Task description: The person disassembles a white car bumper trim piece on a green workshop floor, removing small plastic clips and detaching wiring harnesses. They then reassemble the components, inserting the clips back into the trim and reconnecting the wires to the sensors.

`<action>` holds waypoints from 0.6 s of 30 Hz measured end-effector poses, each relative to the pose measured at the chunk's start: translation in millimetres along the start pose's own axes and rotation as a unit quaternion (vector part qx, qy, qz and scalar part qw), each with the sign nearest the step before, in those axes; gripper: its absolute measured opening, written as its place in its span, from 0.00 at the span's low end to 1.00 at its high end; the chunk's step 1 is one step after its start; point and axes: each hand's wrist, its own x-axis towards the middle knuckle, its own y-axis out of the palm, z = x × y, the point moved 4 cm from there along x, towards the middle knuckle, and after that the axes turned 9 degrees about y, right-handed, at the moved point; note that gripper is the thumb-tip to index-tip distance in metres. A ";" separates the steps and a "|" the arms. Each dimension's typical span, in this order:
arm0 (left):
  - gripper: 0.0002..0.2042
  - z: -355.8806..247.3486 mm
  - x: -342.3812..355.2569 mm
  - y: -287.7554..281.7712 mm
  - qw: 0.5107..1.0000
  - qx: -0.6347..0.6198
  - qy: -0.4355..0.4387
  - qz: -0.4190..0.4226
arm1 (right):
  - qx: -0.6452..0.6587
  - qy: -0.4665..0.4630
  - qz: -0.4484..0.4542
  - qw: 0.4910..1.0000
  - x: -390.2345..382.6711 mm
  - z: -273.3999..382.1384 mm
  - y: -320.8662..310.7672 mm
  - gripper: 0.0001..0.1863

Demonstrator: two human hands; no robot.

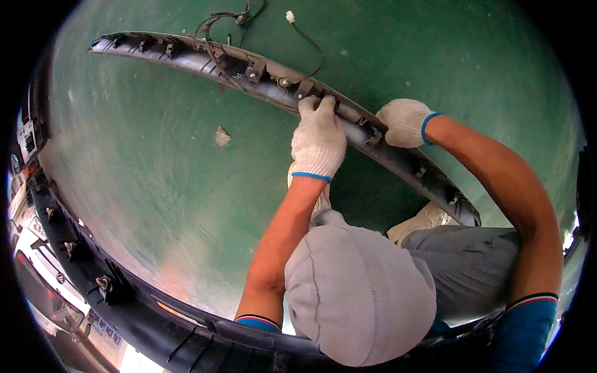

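Note:
A long, curved black trim piece (205, 62) with brackets and sensor housings runs diagonally across the green floor (161, 174). My left hand (318, 133), in a white knit glove with blue cuff, has its fingers closed on the trim's middle, at a dark housing (306, 88). My right hand (404, 123), gloved alike, is curled at the trim's far edge, just right of it, its fingertips mostly hidden. A wiring harness (219, 20) with a white connector (290, 16) lies across the trim and onto the floor.
My bent knee (357, 286) in grey trousers fills the lower middle, with a pale shoe (413, 227) behind it. A large black curved panel (137, 317) wraps round the left and lower edges. Beyond it stands a white vehicle (43, 255). A pale scrap (222, 137) lies on the floor.

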 end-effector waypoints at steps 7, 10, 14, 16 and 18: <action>0.16 2.2 -0.8 -0.4 0.999 -0.013 0.036 -0.019 | -0.008 0.000 0.000 1.000 2.7 1.3 3.6 0.15; 0.16 4.2 -1.3 2.4 0.999 -0.004 0.038 -0.019 | -0.024 0.004 0.011 1.000 4.3 4.1 5.3 0.15; 0.15 6.6 -2.5 3.7 0.996 0.002 0.051 -0.071 | -0.006 -0.005 0.007 1.000 3.9 6.0 6.7 0.15; 0.15 8.5 -2.1 4.6 0.994 0.017 0.052 -0.095 | 0.007 -0.013 0.007 1.000 4.2 5.0 8.1 0.15; 0.14 10.9 1.4 6.6 0.994 0.048 0.040 -0.092 | 0.012 -0.018 0.004 1.000 6.0 3.1 8.8 0.15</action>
